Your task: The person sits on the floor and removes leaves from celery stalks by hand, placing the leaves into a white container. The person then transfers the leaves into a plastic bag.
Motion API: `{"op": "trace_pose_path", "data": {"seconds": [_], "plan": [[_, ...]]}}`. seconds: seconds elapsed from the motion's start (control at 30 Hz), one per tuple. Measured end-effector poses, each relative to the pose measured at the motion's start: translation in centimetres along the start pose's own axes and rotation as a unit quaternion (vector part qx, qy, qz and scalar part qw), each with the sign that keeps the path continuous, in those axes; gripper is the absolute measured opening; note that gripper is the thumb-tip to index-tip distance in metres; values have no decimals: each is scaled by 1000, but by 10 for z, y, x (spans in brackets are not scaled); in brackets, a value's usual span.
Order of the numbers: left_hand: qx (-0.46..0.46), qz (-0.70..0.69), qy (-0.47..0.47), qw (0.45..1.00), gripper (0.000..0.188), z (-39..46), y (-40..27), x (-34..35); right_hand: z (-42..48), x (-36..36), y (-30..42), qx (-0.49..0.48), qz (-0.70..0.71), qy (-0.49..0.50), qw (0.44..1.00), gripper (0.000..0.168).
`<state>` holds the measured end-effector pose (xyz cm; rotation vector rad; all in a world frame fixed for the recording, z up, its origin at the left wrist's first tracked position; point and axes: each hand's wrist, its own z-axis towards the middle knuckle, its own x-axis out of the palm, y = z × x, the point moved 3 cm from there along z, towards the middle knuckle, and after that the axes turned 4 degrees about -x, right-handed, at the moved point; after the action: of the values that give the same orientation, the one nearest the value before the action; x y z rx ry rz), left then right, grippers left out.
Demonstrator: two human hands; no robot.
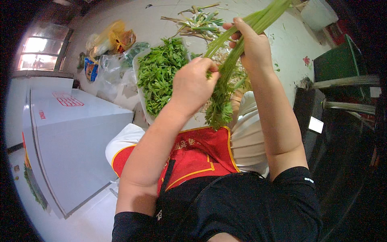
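My right hand [257, 48] grips a bunch of celery [266, 18], its thick pale stalks slanting to the upper right. The leafy ends hang down towards my lap, over the edge of a red apron [196, 148]. Lower on the bunch, my left hand [195, 83] has its thumb and fingers pinched at a thin celery stalk near the leaves. What lies inside that pinch is mostly hidden by the fingers. Just left of this hand, a clear plastic tub [141, 104] is heaped with loose green leaves [163, 72], and my left forearm crosses over its near right corner.
Trimmed scallion-like scraps [201, 22] lie on the floor beyond the tub. A yellow plastic bag [116, 31], clear bags [108, 72] and a blue packet [91, 69] sit at the far left. A white chest freezer [81, 142] stands left; a green box [335, 62] is right.
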<state>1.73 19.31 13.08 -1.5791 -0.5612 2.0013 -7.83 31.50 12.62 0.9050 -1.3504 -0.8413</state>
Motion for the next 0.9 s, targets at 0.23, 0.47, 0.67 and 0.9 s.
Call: {"op": "trace_pose_path", "data": {"seconds": [0.23, 0.47, 0.67, 0.9], "plan": [[-178, -185, 168, 952, 14, 6, 21, -24, -1, 2, -1, -35, -51, 46, 997, 20], [-91, -73, 94, 989, 24, -7, -6, -14, -3, 5, -3, -40, -112, 43, 992, 20], [48, 1, 31, 998, 19, -13, -4, -7, 0, 2, -6, -55, -119, 44, 990, 20], [14, -46, 111, 993, 18, -4, 2, -1, 0, 3, -9, -47, -122, 67, 989, 20]]}}
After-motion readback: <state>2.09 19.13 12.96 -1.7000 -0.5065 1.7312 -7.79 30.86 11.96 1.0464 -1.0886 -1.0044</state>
